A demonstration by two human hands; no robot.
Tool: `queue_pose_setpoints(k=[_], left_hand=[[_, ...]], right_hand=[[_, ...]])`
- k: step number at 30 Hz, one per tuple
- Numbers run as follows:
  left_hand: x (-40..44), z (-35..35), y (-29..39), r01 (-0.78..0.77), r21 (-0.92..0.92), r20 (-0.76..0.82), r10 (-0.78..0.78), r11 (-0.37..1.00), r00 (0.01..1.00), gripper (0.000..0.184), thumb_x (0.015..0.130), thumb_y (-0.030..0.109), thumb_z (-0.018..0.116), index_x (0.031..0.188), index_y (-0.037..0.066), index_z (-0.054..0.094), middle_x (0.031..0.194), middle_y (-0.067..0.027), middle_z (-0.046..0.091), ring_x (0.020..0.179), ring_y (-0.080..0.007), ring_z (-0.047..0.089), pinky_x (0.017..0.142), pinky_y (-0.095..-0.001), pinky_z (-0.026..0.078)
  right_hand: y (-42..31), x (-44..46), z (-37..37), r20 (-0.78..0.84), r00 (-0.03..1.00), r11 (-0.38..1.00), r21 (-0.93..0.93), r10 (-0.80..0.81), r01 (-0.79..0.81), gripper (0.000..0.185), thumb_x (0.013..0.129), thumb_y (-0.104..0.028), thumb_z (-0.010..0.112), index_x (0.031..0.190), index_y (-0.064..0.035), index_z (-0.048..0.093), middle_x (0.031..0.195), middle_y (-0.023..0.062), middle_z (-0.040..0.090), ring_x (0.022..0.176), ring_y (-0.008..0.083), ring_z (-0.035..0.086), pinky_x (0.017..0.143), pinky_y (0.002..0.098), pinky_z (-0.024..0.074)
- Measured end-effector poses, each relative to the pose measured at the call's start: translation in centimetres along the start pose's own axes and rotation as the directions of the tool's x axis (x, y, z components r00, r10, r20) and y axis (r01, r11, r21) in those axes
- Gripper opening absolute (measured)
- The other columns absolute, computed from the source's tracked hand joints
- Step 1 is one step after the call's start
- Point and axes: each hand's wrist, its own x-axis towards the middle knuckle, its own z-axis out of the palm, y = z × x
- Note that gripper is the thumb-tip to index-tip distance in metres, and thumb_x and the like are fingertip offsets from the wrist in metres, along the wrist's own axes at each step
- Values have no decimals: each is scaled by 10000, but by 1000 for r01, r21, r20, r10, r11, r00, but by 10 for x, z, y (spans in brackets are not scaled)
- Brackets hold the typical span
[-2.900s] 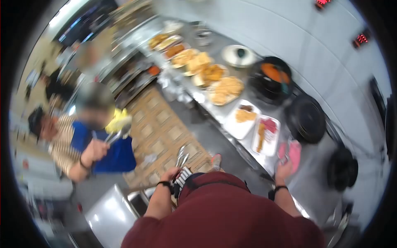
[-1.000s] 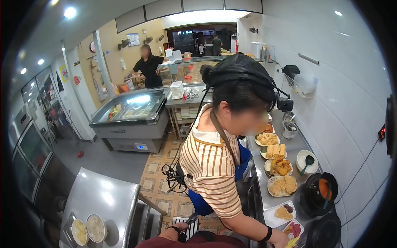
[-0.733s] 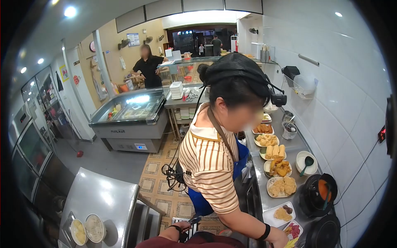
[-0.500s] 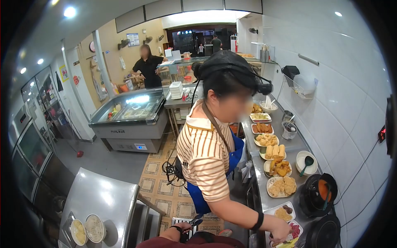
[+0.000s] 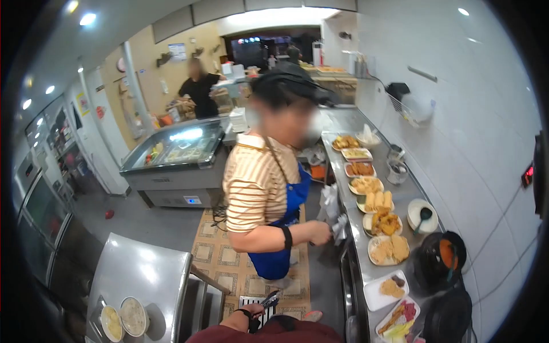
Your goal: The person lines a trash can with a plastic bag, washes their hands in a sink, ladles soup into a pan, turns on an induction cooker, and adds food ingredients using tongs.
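My left hand [image 5: 253, 312], with a black band at the wrist, is at the bottom middle, in front of my maroon clothing. Its fingers are closed around a dark, long-shaped tool [image 5: 270, 298] whose exact kind I cannot make out. My right hand does not show. A co-worker in a striped shirt and blue apron [image 5: 293, 200] stands ahead, a hand [image 5: 320, 232] held near white plastic bags [image 5: 338, 226] at the counter's side. On the counter at lower right lie a white plate with fried food [image 5: 374, 297] and a plate of pink slices and greens [image 5: 398, 321].
Along the steel counter [image 5: 343, 150] runs a row of plates with fried food. A white bowl with a ladle [image 5: 416, 207] and a black pot of orange sauce [image 5: 434, 243] stand by the wall. Left is a steel table [image 5: 137, 257] with two bowls; behind it, a display freezer [image 5: 171, 183].
The co-worker has straightened up and stepped back, drawing their hand from the plate of pink slices to beside the counter. My left hand still holds the dark tool. The view has shifted slightly.
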Motion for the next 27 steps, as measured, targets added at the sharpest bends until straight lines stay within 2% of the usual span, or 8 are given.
queue_pose_setpoints(k=[5,6,10,22,24,25,26,27], left_hand=[[18,-10,-6,39,-47,-20,-40,998,999,210,694,143,573,536,97,442,443,-22,420,369,-128,389,357,-288,288],[23,-15,-8,-13,58,11,13,998,1000,194,687,122,581,543,91,454,449,-24,425,364,-129,385,355,-285,289],[-2,-6,22,58,89,-66,-52,994,996,178,704,130,589,584,69,473,464,-17,431,369,-120,383,361,-281,313],[13,11,88,-98,155,142,76,983,987,258,764,228,588,585,102,451,461,1,418,367,-113,378,367,-264,288],[10,16,88,-82,154,80,70,985,994,243,754,235,589,592,104,465,466,6,429,369,-107,384,363,-259,287],[16,12,82,-74,50,176,64,996,982,229,743,226,590,592,107,466,469,8,436,370,-102,382,361,-259,287],[1,20,86,-149,145,45,144,978,989,246,747,225,580,573,107,453,468,7,436,367,-102,370,364,-255,279],[5,14,89,-123,143,87,111,982,990,262,752,227,576,559,110,444,462,6,430,365,-107,363,366,-258,278]], right_hand=[[107,-23,55,-24,991,991,-7,133,-133,567,647,-33,640,1168,40,428,1121,212,497,1077,351,440,936,388,331],[120,-34,58,-26,984,985,-15,174,-175,566,645,-31,642,1165,42,429,1118,213,500,1074,352,442,935,388,332],[118,-37,56,-40,956,955,-46,290,-291,568,629,-18,642,1162,17,447,1082,204,519,1041,346,466,913,388,349],[135,-36,72,-103,952,956,-9,289,-292,554,630,-12,623,1155,25,449,1085,188,529,1039,347,473,898,396,367],[138,-38,70,-80,964,965,-45,254,-258,520,656,-23,619,1146,38,456,1102,186,525,1052,335,474,911,389,362],[138,-38,70,-70,969,968,-60,238,-242,503,668,-28,617,1141,44,460,1111,185,523,1058,329,474,917,386,359],[118,-33,57,-69,976,976,-56,205,-209,512,682,-70,617,1158,26,455,1142,179,505,1081,327,455,936,387,342],[61,-25,28,-64,988,987,-64,142,-146,522,695,-113,617,1175,8,451,1173,173,487,1105,324,436,955,387,324]])
